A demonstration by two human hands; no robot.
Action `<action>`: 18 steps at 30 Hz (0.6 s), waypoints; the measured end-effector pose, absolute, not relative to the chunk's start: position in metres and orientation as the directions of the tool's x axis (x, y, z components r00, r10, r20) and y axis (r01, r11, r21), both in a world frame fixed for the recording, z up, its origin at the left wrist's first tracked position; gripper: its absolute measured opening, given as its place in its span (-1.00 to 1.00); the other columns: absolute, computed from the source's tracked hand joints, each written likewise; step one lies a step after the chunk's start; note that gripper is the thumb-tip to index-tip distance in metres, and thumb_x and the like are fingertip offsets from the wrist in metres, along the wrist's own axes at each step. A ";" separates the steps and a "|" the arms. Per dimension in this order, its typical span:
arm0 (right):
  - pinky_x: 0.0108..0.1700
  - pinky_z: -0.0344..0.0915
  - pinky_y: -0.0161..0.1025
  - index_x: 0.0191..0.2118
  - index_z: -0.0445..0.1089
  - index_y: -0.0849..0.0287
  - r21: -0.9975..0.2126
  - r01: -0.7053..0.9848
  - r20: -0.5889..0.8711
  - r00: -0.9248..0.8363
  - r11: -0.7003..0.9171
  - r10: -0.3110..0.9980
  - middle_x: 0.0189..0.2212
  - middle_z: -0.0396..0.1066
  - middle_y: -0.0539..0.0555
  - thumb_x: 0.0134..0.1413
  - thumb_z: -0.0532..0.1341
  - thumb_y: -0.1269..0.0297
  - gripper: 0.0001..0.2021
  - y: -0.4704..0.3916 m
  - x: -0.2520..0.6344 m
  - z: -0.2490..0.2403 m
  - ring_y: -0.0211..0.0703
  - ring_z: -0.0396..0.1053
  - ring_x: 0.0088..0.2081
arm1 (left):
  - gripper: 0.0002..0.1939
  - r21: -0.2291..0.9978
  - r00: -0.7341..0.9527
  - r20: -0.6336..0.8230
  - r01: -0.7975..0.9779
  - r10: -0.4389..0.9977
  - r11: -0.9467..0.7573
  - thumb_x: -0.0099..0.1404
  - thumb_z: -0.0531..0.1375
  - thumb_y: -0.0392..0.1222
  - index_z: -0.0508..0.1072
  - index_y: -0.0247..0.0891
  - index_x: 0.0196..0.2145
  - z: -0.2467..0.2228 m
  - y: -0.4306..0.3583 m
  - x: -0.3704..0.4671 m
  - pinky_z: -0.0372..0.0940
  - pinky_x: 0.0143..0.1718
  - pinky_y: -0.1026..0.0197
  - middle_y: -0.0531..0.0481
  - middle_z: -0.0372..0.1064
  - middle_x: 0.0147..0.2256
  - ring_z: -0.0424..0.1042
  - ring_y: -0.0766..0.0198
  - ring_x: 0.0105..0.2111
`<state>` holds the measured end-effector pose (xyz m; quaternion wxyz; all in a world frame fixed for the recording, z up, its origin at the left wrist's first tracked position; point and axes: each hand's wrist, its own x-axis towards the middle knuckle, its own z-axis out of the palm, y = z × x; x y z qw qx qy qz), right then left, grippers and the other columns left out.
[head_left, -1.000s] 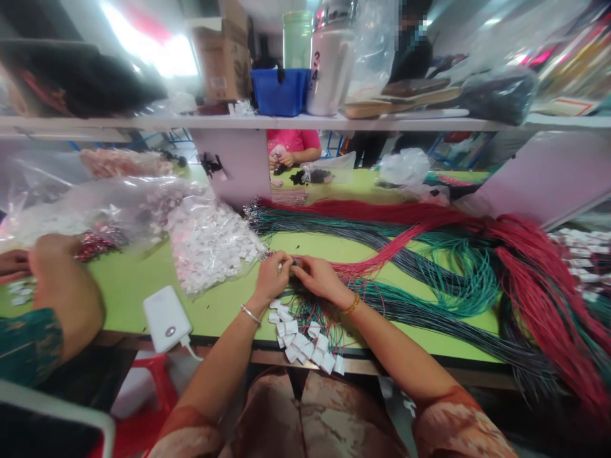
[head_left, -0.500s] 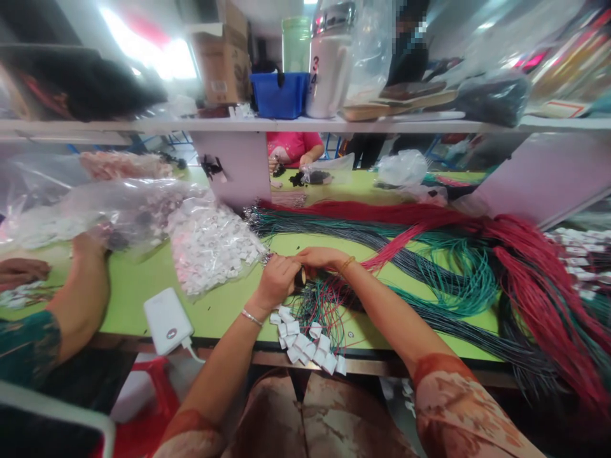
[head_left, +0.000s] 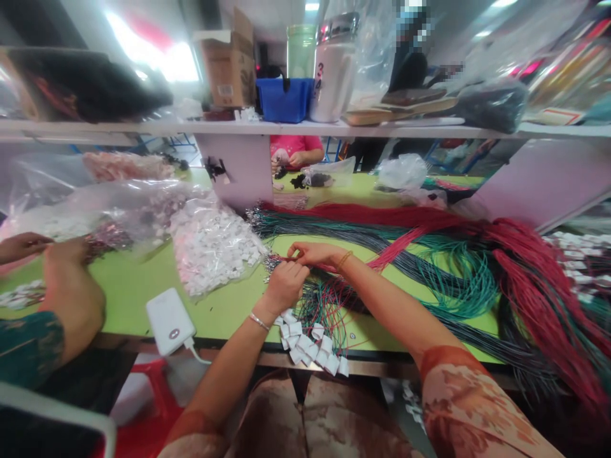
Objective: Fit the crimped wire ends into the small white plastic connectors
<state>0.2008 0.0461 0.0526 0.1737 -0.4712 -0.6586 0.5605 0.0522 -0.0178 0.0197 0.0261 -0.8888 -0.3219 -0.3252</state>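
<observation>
My left hand (head_left: 285, 285) is closed, its fingertips pressed together beside the right hand; what they hold, if anything, is hidden. My right hand (head_left: 316, 253) pinches a thin red wire (head_left: 285, 258) just above it. The wire's end lies near a small cluster of metal-tipped wire ends (head_left: 271, 262). Below my hands spreads a tangle of red, green and black wires (head_left: 321, 304), ending in white connectors (head_left: 310, 346) at the table's front edge. To the left of my hands lies a clear bag of white connectors (head_left: 210, 248).
Long bundles of red wires (head_left: 534, 254), green wires (head_left: 482, 286) and black wires (head_left: 377, 242) cross the table to the right. A white power bank (head_left: 169, 321) with a cable lies front left. A co-worker's arm (head_left: 71, 286) works at far left. A shelf (head_left: 296, 129) spans overhead.
My right hand has moved slightly left and up along the wires. The dark round thing beside my left hand no longer shows. The co-worker's hands at left have shifted.
</observation>
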 end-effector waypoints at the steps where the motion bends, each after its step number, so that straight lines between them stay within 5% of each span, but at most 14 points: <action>1: -0.56 0.04 -0.42 -0.25 0.25 0.15 -0.904 0.423 -0.280 -0.478 -0.061 0.832 -0.62 0.29 -0.17 -0.30 0.24 0.49 -0.64 0.046 0.199 0.054 -0.37 0.15 -0.61 | -0.82 0.222 0.553 0.590 0.591 0.589 -0.776 0.26 0.03 -0.36 0.31 -0.22 -0.47 0.020 -0.018 0.052 0.05 -0.35 0.13 -0.07 0.27 -0.51 0.24 0.19 -0.44; 5: -0.49 0.18 -0.37 -0.23 0.20 0.15 -0.930 0.363 -0.010 -0.188 0.061 0.982 -0.49 0.33 -0.09 -0.33 0.19 0.51 -0.61 0.050 0.193 0.059 -0.32 0.25 -0.53 | -0.87 0.553 0.332 0.512 0.579 0.792 -0.600 0.23 0.09 -0.32 0.30 -0.20 -0.47 0.021 -0.016 0.051 0.05 -0.38 0.18 -0.02 0.27 -0.53 0.24 0.22 -0.49; 11: -0.31 0.29 -0.30 -0.21 0.20 0.16 -0.931 0.231 0.295 0.023 0.282 0.955 -0.31 0.33 0.02 -0.34 0.21 0.42 -0.59 0.037 0.192 0.072 -0.23 0.32 -0.30 | -0.92 0.920 0.124 0.276 0.254 0.953 -0.299 0.21 0.13 -0.25 0.25 -0.18 -0.40 0.022 -0.010 0.049 0.06 -0.45 0.26 0.12 0.25 -0.58 0.23 0.31 -0.57; 15: -0.42 0.27 -0.34 -0.18 0.17 0.14 -0.967 0.076 0.248 0.037 0.245 0.968 -0.24 0.30 0.01 -0.30 0.27 0.33 -0.55 0.006 0.190 0.072 -0.34 0.29 -0.44 | -0.88 0.899 0.136 0.199 0.370 0.971 -0.236 0.26 0.09 -0.23 0.28 -0.19 -0.21 0.021 -0.007 0.045 0.09 -0.43 0.25 0.13 0.28 -0.58 0.26 0.29 -0.58; 18: -0.45 0.24 -0.34 -0.18 0.18 0.14 -0.982 0.018 0.186 0.004 0.185 0.983 -0.35 0.32 -0.04 -0.17 0.29 0.17 -0.59 -0.018 0.188 0.059 -0.35 0.27 -0.51 | -0.85 0.610 0.161 0.229 0.745 0.960 -0.270 0.30 0.00 -0.26 0.35 -0.24 -0.23 0.023 -0.008 0.042 0.15 -0.31 0.15 -0.04 0.38 -0.48 0.38 0.15 -0.42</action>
